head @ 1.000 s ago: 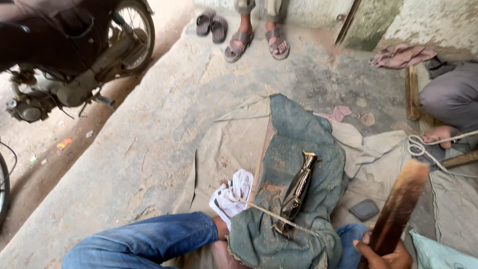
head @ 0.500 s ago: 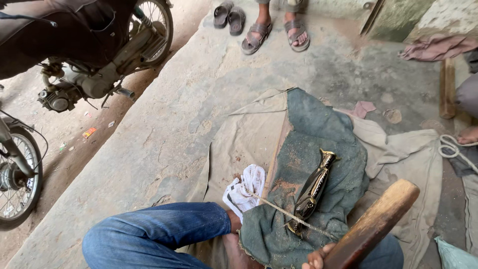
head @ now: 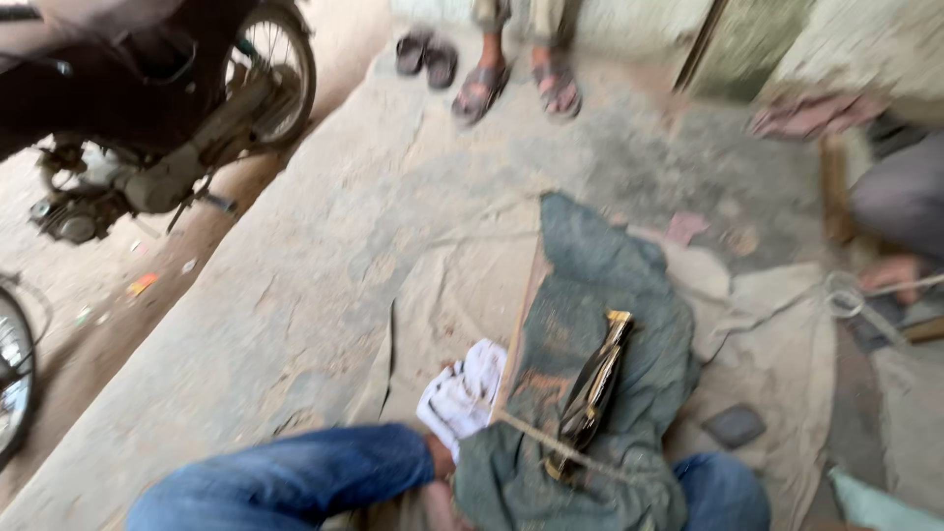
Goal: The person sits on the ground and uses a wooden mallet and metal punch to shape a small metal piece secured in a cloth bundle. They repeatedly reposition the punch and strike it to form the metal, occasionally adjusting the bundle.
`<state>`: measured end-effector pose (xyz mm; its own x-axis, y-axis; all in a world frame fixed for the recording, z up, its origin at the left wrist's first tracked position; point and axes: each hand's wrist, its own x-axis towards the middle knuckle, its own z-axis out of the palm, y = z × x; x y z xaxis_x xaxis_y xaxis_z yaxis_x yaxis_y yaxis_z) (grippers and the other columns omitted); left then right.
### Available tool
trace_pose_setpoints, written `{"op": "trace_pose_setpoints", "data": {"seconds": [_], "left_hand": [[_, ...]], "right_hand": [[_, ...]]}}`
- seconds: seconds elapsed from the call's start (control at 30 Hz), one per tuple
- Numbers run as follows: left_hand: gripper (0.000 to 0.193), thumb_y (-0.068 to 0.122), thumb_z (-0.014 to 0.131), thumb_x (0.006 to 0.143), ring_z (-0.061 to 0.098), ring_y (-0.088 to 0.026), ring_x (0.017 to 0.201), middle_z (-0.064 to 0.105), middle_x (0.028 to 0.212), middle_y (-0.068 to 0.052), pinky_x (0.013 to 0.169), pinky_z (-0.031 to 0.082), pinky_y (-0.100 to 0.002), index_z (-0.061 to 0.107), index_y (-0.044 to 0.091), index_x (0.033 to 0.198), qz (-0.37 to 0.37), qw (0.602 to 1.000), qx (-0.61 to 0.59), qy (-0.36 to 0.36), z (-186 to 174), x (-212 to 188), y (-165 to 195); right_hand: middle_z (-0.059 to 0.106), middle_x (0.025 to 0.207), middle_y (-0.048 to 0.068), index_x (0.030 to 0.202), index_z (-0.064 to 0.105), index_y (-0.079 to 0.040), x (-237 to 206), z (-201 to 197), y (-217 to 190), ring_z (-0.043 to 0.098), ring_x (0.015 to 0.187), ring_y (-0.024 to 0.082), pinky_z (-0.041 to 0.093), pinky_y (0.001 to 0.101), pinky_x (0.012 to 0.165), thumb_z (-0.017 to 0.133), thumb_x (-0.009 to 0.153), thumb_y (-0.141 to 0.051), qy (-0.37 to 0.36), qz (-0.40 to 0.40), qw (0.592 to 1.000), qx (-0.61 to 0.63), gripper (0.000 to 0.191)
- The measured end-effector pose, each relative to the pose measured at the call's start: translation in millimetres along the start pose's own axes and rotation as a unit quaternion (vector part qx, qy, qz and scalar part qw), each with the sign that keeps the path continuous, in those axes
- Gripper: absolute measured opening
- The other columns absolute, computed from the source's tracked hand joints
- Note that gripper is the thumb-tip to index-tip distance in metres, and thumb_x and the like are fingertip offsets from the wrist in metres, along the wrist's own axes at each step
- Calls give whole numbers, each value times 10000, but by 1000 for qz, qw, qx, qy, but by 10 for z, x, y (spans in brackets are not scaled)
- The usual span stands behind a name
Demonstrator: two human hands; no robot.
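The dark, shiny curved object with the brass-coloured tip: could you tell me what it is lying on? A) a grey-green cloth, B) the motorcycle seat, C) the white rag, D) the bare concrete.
A: the curved object rests on the grey-green cloth, with the white rag beside it to the left.

We're outdoors at a roadside work spot, a street-side workshop on the ground. The work surface is a raised, cracked grey concrete platform (head: pixel 324 285), and off its left edge runs bare dirt where a dark parked motorcycle (head: pixel 147 118) stands. Worn beige sackcloth (head: pixel 442 295) is spread over the platform as a mat, a rumpled grey-green cloth (head: pixel 600 295) laid on top. At the far edge, a bystander's sandalled feet (head: pixel 516 87) and a spare pair of dark sandals (head: pixel 426 54) wait beside a rough plastered wall (head: pixel 865 44).
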<state>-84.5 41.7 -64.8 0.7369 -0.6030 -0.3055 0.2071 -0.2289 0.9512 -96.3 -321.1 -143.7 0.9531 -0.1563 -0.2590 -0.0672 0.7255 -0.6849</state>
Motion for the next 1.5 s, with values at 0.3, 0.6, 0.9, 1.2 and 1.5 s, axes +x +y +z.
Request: {"op": "trace_pose_setpoints", "data": {"seconds": [0.3,0.6,0.9,1.2,1.5], "left_hand": [[306,319,511,1185,619,-144,1286,665,1291,-95,1169,473,-301,636,41,1212,47,999,3,-3,88,-83,580],[240,217,582,1175,677,-179,1234,704,1209,-134,1116,522,-347,646,-14,1189,305,927,-107,190,802,-20,1008],[266,121,681,1013,721,-112,983,697,1062,-47,822,607,-258,593,2,1234,185,916,-198,296,322,116,898],[402,80,761,992,758,-146,1059,730,1231,-97,870,648,-274,641,71,1376,315,886,16,340,393,316,921],[378,93,780,1003,736,-149,994,703,1120,-79,843,621,-276,600,79,1335,374,838,109,381,373,484,844]], "right_hand": [[596,963,41,1183,537,-67,114,-21,-4,582,1009,184,482,353,1011,757,904,73,0,-21,999,27,382],[591,966,7,1163,554,-96,-76,-94,-294,571,1006,161,484,330,1010,722,934,65,8,-28,999,46,326],[586,970,-26,1142,572,-125,-475,-490,-1281,559,1002,137,487,307,1010,686,964,57,29,-1,995,98,279],[570,1025,-46,1273,541,-178,-559,-143,-1328,560,1040,113,508,303,1001,687,1020,86,105,-108,988,-37,394],[581,1069,69,1457,394,-187,-765,1120,-1941,628,1090,197,587,447,980,553,827,69,-102,-109,863,-482,699]]}}
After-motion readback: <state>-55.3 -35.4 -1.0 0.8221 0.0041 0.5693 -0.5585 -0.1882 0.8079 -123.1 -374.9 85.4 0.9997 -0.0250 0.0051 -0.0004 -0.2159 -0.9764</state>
